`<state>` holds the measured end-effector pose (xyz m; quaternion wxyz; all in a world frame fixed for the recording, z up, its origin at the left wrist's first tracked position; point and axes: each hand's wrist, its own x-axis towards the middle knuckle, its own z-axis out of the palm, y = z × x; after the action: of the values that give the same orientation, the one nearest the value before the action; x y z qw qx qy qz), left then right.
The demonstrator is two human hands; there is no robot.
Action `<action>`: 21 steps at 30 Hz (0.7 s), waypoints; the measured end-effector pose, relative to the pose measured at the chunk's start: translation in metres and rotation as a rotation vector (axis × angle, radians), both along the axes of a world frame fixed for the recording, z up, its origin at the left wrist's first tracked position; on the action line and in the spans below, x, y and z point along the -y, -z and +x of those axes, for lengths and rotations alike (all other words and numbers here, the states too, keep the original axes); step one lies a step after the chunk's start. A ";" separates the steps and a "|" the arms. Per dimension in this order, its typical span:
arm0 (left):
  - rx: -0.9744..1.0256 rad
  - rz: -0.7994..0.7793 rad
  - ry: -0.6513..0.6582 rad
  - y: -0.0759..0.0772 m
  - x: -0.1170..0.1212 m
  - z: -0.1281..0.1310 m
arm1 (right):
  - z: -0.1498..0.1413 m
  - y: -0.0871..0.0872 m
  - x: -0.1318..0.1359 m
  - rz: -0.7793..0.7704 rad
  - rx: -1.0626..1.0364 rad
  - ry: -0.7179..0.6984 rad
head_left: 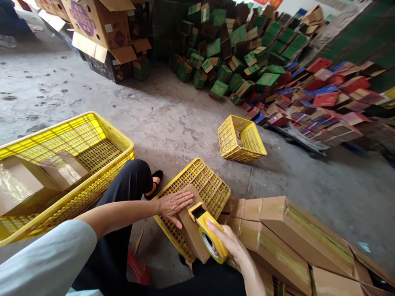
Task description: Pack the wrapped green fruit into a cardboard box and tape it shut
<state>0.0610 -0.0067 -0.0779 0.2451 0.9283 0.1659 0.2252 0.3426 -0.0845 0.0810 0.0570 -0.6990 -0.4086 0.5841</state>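
Observation:
A small cardboard box (pixel 193 236) rests on an upturned yellow plastic crate (pixel 212 185) in front of my knees. My left hand (pixel 174 204) lies flat on the far part of the box, fingers stretched out. In my right hand (pixel 230 242) is a yellow tape dispenser (pixel 212 234), fingers wrapped round its handle. Its head sits at the box top, just right of my left fingertips. Whether tape is stuck down there I cannot tell.
A large yellow crate (pixel 117 152) on my left holds taped cardboard boxes (pixel 27 185). Stacked cardboard boxes (pixel 302 234) stand close on my right. A smaller yellow crate (pixel 242 139) sits ahead. Farther back are heaps of green boxes (pixel 219 88) and red boxes (pixel 325 98).

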 end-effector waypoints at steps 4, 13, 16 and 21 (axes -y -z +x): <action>-0.004 0.017 -0.010 -0.002 0.003 0.002 | -0.004 -0.001 0.001 0.011 0.020 0.001; -0.048 0.031 0.004 -0.003 0.010 0.015 | -0.009 -0.003 -0.004 -0.018 0.026 -0.020; -0.063 0.034 -0.012 -0.004 0.011 0.014 | -0.009 -0.003 -0.005 -0.027 0.016 -0.028; -0.071 0.049 -0.013 -0.006 0.011 0.013 | -0.008 -0.002 -0.002 -0.038 0.021 -0.016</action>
<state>0.0743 -0.0173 -0.0721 0.2150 0.9403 0.1747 0.1977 0.3345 -0.0823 0.0828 0.0346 -0.7029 -0.4034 0.5848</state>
